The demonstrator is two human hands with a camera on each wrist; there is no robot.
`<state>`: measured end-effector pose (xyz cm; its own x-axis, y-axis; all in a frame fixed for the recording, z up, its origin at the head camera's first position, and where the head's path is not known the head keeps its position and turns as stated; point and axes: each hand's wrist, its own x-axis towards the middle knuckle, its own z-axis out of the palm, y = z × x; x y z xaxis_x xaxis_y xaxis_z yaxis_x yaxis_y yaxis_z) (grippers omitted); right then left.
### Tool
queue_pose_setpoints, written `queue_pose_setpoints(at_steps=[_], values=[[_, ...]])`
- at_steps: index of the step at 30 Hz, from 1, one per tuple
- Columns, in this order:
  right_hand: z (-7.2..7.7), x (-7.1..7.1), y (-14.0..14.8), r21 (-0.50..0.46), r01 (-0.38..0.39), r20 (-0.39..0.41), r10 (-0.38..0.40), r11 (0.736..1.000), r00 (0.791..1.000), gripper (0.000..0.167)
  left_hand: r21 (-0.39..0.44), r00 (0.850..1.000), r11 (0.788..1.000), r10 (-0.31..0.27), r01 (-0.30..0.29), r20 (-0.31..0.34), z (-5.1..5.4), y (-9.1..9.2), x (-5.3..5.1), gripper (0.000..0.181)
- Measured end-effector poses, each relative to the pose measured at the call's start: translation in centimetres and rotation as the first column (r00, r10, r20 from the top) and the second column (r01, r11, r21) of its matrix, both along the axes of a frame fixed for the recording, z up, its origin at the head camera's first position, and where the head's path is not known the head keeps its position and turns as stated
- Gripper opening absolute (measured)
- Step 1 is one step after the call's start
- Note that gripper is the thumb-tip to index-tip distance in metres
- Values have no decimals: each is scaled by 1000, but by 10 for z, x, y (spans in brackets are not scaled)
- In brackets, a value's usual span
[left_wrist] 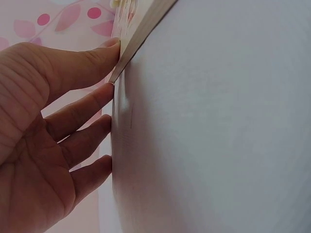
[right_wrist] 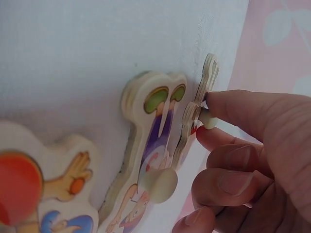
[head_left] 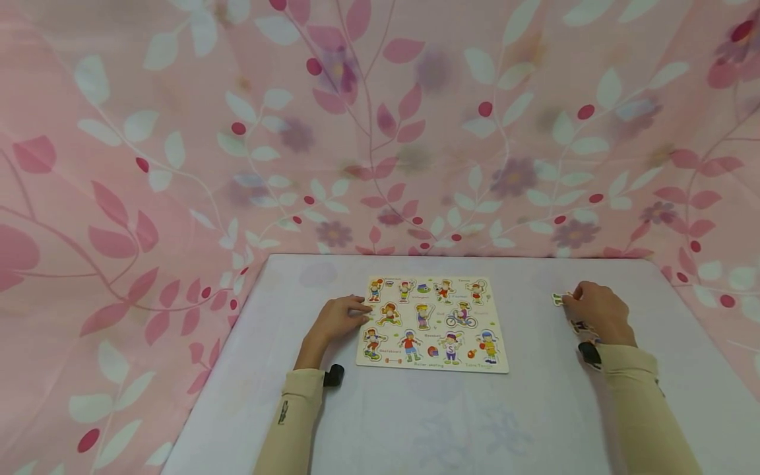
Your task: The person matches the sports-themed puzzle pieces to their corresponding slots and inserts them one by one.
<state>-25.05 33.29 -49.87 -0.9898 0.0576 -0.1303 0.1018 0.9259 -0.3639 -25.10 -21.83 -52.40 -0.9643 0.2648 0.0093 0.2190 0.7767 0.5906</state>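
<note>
A cream puzzle board (head_left: 499,359) printed with children playing sports lies flat on the white table. At its left edge is my left hand (head_left: 342,319), thumb on the rim and index fingertip against its side; the other fingers reach down to the table in the left wrist view. Over on the right, my right hand (head_left: 600,309) pinches the pale knob (right_wrist: 209,119) of a thin wooden puzzle piece (right_wrist: 186,127) between thumb and index finger. Beside it lies a piece with purple legs and green shoes (right_wrist: 156,99), its round knob (right_wrist: 164,185) facing up.
Another puzzle piece (right_wrist: 22,189), with a red-orange patch and a hand holding a small ball, lies nearest the right wrist. White cloth covers the table (head_left: 415,429). Behind it hangs a pink leaf-patterned curtain (head_left: 380,132).
</note>
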Motion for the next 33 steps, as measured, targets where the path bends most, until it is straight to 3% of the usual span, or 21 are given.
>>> queue_pose_setpoints(at_steps=[12,20,28,33], values=[[1,6,-6,-28,-33,-35,32,999,999,30,4,1000,1000,1,-1,-2,3,1,1,22],[9,16,-25,-41,-76,-18,75,996,997,34,3,1000,1000,-10,10,-5,2,1,1,22],[10,27,-45,-43,-107,-98,103,993,990,30,-2,1000,1000,-12,12,-15,2,0,1,22],[11,33,-59,-53,-121,-95,115,991,989,29,2,1000,1000,-10,10,-15,2,0,1,22]])
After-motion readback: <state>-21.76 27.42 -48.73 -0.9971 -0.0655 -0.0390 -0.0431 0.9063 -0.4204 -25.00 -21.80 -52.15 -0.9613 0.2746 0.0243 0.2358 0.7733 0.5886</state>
